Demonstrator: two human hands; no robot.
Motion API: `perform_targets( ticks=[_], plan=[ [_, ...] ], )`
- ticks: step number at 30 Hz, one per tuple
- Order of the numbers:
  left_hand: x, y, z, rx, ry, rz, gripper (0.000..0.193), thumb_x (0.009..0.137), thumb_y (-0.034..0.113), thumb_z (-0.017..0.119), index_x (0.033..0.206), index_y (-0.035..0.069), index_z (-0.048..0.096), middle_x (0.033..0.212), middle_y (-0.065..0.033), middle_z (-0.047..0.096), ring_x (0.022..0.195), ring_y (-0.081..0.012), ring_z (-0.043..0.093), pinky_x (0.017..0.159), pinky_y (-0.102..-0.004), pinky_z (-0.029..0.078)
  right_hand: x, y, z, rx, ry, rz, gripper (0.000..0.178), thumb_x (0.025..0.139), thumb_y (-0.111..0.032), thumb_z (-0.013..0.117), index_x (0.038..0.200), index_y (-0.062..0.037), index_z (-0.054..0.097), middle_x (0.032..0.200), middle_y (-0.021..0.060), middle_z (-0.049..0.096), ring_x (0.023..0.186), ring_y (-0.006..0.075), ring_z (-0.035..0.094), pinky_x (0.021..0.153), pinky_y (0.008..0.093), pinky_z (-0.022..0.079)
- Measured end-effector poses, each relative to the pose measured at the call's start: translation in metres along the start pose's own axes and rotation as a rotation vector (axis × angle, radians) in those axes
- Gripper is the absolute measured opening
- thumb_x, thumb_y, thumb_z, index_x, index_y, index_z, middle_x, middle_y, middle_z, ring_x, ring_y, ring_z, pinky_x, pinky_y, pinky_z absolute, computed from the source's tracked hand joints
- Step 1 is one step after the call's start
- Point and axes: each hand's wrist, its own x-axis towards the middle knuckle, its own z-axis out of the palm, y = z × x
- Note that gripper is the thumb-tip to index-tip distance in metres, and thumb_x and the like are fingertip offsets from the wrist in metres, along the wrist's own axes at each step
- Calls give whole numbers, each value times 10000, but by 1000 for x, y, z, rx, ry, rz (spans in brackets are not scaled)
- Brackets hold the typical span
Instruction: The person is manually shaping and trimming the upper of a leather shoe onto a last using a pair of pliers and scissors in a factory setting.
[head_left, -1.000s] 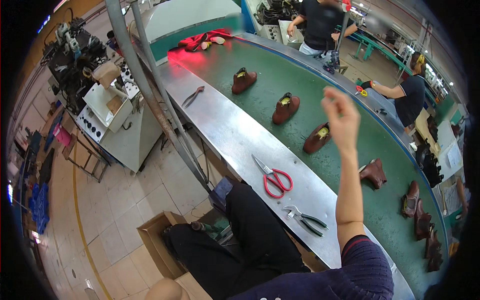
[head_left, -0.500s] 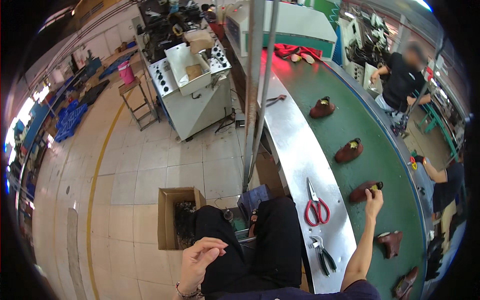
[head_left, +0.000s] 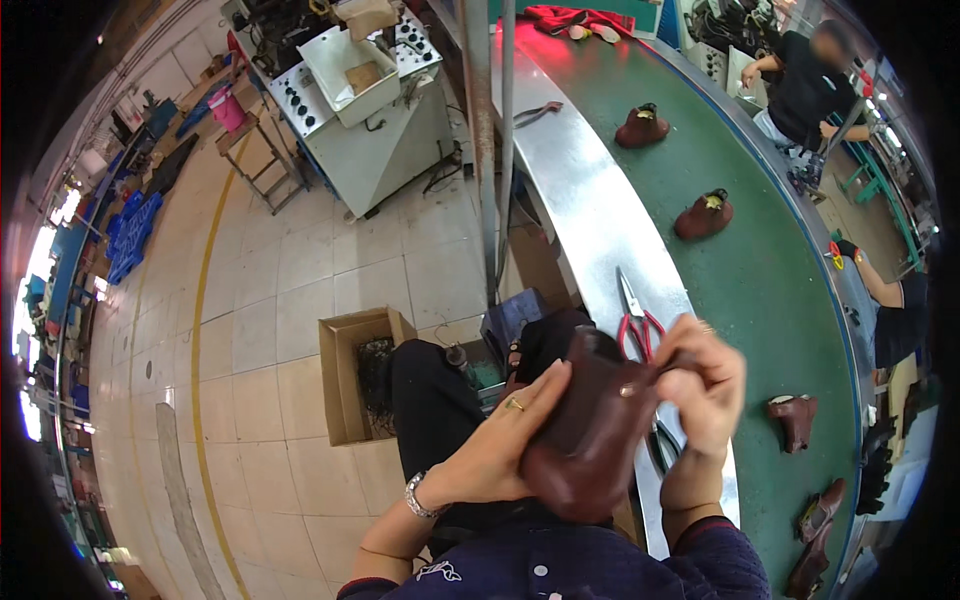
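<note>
Above my lap I hold a brown leather shoe [head_left: 585, 440]. My left hand [head_left: 500, 435] is closed around its side. At the opposite edge, my right hand [head_left: 705, 385] pinches the shoe's upper near a small metal stud. What exactly lies between those right fingertips is partly hidden. Red-handled scissors [head_left: 628, 300] rest on the metal ledge [head_left: 585, 190], partly covered by my right hand. Behind the shoe and my right wrist, only part of the dark-handled pliers [head_left: 660, 445] shows.
More brown shoes [head_left: 704, 215] stand spaced along the green conveyor belt [head_left: 770, 330] to my right. An open cardboard box [head_left: 340, 390] sits on the floor by my left knee. A metal post [head_left: 480, 150] rises ahead. Across the belt works another person [head_left: 815, 85].
My right hand has brought a shoe from the belt to above my lap. My left hand, empty before, now grips it too. The view has tilted downward.
</note>
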Motion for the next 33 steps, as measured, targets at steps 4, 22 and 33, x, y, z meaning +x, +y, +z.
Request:
perform_targets(
  ticks=[4, 22, 33],
  plan=[
    [-31, -36, 12, -303, 208, -12, 1027, 722, 86, 793, 1532, 22, 164, 1565, -181, 248, 1440, -266, 281, 1154, -359, 249, 9, 32, 51, 122, -122, 93, 95, 845, -14, 675, 885, 57, 625, 877, 67, 572, 731, 97, 507, 606, 223, 359],
    [-60, -105, 37, -698, 533, -170, 1237, 666, 72, 869, 1554, 125, 9, 1567, -127, 236, 1393, -240, 356, 1115, -390, 377, -63, 85, 93, -430, -359, -39, 709, 769, -101, 756, 1406, -29, 453, 1343, 188, 513, 1189, 367, 542, 979, 399, 472],
    [-41, -80, 35, -692, 605, -221, 1055, 748, 80, 827, 1545, 97, 135, 1501, -115, 364, 1329, -217, 435, 1101, -379, 378, -50, 96, 81, -284, -317, 143, 616, 834, -131, 717, 1385, -8, 469, 1284, 212, 574, 1145, 345, 593, 979, 389, 470]
  ],
)
